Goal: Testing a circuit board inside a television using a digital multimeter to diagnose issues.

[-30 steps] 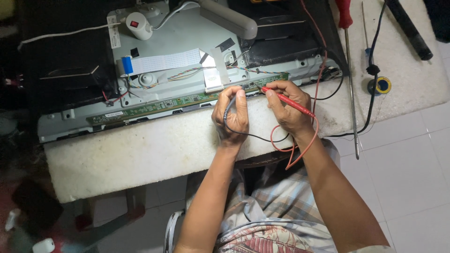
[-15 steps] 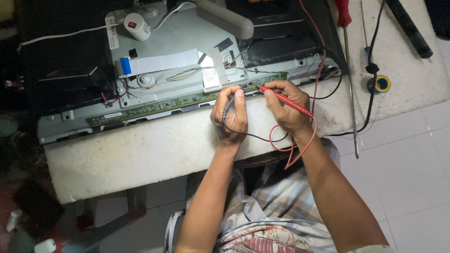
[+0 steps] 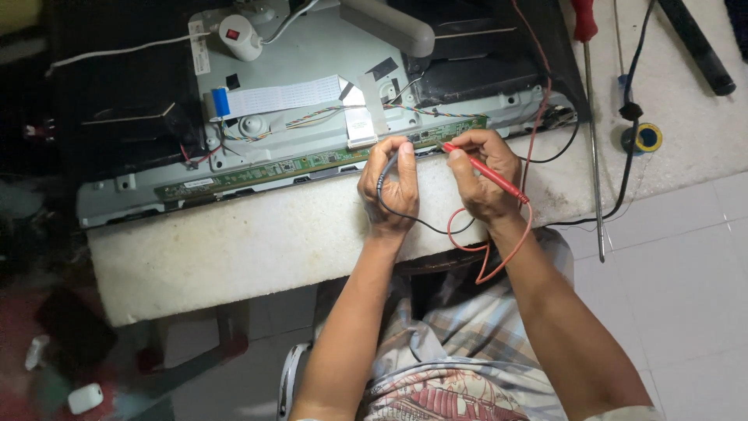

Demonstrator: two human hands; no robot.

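A slim red probe [image 3: 485, 169] is pinched in the right hand [image 3: 481, 175], tip on the long green circuit strip [image 3: 312, 161]. The left hand [image 3: 392, 187] fingers are closed on a black lead [image 3: 380, 187]. Both rest at the edge of a rough, pale surface [image 3: 257, 242]; white floor tiles [image 3: 686, 273] lie beyond.

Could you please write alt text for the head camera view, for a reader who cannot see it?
Seen from above, a person's right hand holds a red test probe and the left hand a black probe, both tips at a long green circuit board along the edge of an opened flat-screen chassis. A screwdriver lies to the right.
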